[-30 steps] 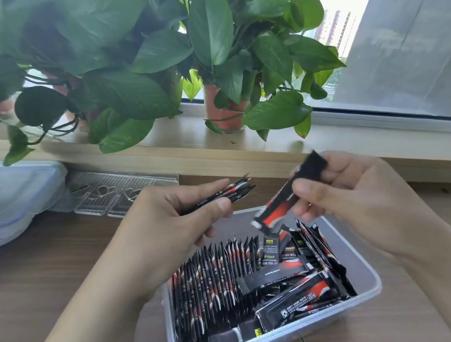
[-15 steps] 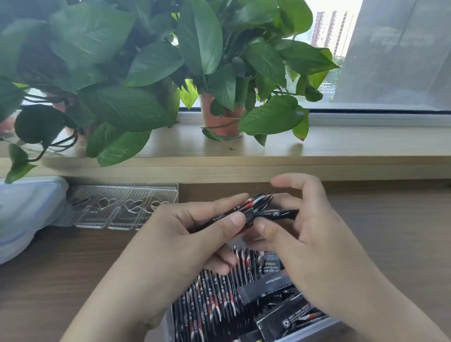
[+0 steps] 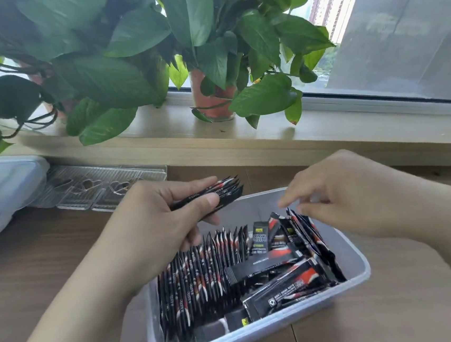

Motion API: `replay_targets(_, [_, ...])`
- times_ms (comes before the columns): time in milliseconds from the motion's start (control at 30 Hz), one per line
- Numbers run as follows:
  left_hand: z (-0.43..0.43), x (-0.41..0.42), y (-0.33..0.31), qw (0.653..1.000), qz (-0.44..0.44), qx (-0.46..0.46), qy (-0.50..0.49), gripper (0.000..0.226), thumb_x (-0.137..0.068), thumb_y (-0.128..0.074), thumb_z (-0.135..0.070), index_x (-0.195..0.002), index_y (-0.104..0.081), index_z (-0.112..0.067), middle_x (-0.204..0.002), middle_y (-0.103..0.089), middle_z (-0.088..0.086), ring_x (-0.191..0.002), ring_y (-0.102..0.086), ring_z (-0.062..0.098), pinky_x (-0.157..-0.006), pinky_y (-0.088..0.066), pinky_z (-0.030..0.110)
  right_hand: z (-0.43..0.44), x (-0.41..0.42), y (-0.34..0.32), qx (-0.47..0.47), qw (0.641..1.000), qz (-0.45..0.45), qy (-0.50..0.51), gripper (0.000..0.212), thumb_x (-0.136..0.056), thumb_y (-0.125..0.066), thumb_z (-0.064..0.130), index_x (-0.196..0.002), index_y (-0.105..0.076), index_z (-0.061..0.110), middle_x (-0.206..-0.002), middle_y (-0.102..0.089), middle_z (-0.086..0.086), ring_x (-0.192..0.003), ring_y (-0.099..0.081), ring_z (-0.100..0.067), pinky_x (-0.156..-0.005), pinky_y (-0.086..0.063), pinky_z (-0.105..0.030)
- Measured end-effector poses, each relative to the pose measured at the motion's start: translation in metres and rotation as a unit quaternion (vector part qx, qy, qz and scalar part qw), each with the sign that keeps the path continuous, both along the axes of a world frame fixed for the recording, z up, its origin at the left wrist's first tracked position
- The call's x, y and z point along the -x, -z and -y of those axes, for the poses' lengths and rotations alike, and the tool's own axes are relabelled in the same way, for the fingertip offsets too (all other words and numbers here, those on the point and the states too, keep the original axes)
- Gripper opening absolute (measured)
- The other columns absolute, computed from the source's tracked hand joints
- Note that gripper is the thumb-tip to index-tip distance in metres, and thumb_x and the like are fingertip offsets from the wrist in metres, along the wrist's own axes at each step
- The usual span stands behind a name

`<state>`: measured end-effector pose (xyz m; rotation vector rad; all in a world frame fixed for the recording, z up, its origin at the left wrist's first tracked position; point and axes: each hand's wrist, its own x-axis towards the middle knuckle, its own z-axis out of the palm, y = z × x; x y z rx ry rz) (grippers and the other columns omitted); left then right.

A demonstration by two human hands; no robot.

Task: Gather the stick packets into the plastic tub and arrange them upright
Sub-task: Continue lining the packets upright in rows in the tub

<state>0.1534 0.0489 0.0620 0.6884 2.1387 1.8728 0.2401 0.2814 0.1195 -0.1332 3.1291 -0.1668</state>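
A person's left hand (image 3: 152, 227) is clamping a small stack of black-and-red foil stick packets (image 3: 222, 194) above the translucent plastic tub (image 3: 361, 268), apparently collecting them for upright filing, while the empty right hand (image 3: 339, 195) is reaching, fingers loosely parted, for the tub's leaning loose packets (image 3: 304, 232).

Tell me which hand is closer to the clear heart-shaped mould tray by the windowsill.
Left. The left hand, holding a bundle of packets, sits just right of the mould tray; the right hand is far across, over the tub.
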Motion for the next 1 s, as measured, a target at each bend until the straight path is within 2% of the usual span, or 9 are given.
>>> replay_targets(100, [-0.001,0.003,0.003,1.0,-0.011,0.011,-0.006,0.022,-0.088,-0.069,-0.021,-0.109,-0.075,-0.026,-0.075,-0.078,0.004,-0.046,-0.048,0.012,-0.044,-0.042,0.019,0.007,0.023,0.011,-0.07,0.987,0.092,-0.11,0.028,-0.095,-0.06,0.023,-0.118,-0.072,0.035,-0.119,-0.069,0.024,-0.112,-0.059,0.001,-0.104,-0.042,-0.026])
replay_targets(167, [0.0,0.004,0.004,1.0,-0.016,0.016,-0.01,0.021,-0.088,-0.07,-0.022,-0.107,-0.075,-0.028,-0.076,-0.078,0.003,-0.048,-0.048,0.013,-0.048,-0.042,0.021,0.013,0.031,0.022,-0.097,0.972,0.143,-0.158,0.03,-0.095,-0.057,0.021,-0.121,-0.07,0.031,-0.126,-0.066,0.022,-0.12,-0.055,-0.004,-0.108,-0.039,-0.028])
replay_targets(300, [0.0,0.005,0.006,0.999,-0.025,0.035,-0.009,0.016,-0.085,-0.072,-0.029,-0.099,-0.076,-0.036,-0.074,-0.077,0.008,-0.052,-0.047,0.019,-0.059,-0.041,0.031,0.013,0.04,0.037,-0.15,0.947,0.175,-0.224,0.015,-0.088,-0.054,0.01,-0.09,-0.067,0.017,-0.102,-0.065,0.004,-0.101,-0.05,-0.019,-0.093,-0.044,-0.039])
replay_targets(500, [0.002,0.005,0.005,0.998,-0.025,0.049,-0.009,0.017,-0.086,-0.072,-0.033,-0.101,-0.076,-0.04,-0.07,-0.075,0.008,-0.052,-0.048,0.019,-0.058,-0.043,0.032,0.014,0.044,0.032,-0.092,0.943,0.177,-0.265,0.02,-0.086,-0.057,0.008,-0.085,-0.072,0.022,-0.097,-0.068,0.007,-0.096,-0.057,-0.02,-0.086,-0.047,-0.035])
replay_targets(600, [0.002,0.005,0.004,0.998,-0.032,0.052,-0.011,0.018,-0.087,-0.072,-0.032,-0.103,-0.076,-0.038,-0.066,-0.074,0.006,-0.051,-0.046,0.017,-0.057,-0.041,0.028,0.018,0.042,0.029,-0.07,0.943,0.204,-0.254,0.026,-0.093,-0.056,0.008,-0.103,-0.075,0.023,-0.109,-0.069,0.01,-0.102,-0.054,-0.014,-0.09,-0.038,-0.02])
replay_targets(700, [0.002,0.004,0.004,0.997,-0.039,0.062,-0.014,0.019,-0.087,-0.072,-0.032,-0.105,-0.075,-0.038,-0.061,-0.072,-0.002,-0.047,-0.046,0.011,-0.053,-0.04,0.023,0.021,0.04,0.036,-0.033,0.949,0.199,-0.242,0.032,-0.097,-0.051,0.007,-0.114,-0.074,0.021,-0.114,-0.068,0.003,-0.104,-0.054,-0.014,-0.084,-0.032,-0.01])
replay_targets(800, [0.001,0.001,0.002,0.995,-0.051,0.08,-0.011,0.02,-0.088,-0.071,-0.031,-0.106,-0.074,-0.038,-0.057,-0.069,-0.013,-0.041,-0.046,0.003,-0.049,-0.04,0.019,0.021,0.039,0.045,-0.026,0.963,0.155,-0.219,0.026,-0.097,-0.055,0.014,-0.107,-0.077,0.021,-0.111,-0.067,0.003,-0.091,-0.054,-0.008,-0.074,-0.033,-0.008])
replay_targets(900, [0.001,0.0,0.001,0.995,-0.056,0.085,-0.015,0.019,-0.088,-0.071,-0.032,-0.105,-0.075,-0.038,-0.053,-0.066,-0.015,-0.041,-0.044,0.005,-0.046,-0.038,0.017,0.02,0.038,0.045,0.027,0.982,0.113,-0.152,0.018,-0.09,-0.068,0.022,-0.105,-0.078,0.026,-0.109,-0.067,0.011,-0.082,-0.057,0.006,-0.081,-0.046,-0.012])
replay_targets(1000, [0.002,0.0,0.001,0.995,-0.053,0.081,-0.013,0.019,-0.089,-0.07,-0.031,-0.107,-0.075,-0.036,-0.05,-0.064,-0.016,-0.039,-0.044,0.003,-0.045,-0.037,0.015,0.02,0.033,0.039,0.106,0.987,0.092,-0.078,0.013,-0.087,-0.071,0.017,-0.096,-0.078,0.023,-0.094,-0.069,0.008,-0.08,-0.067,0.001,-0.079,-0.053,-0.02])
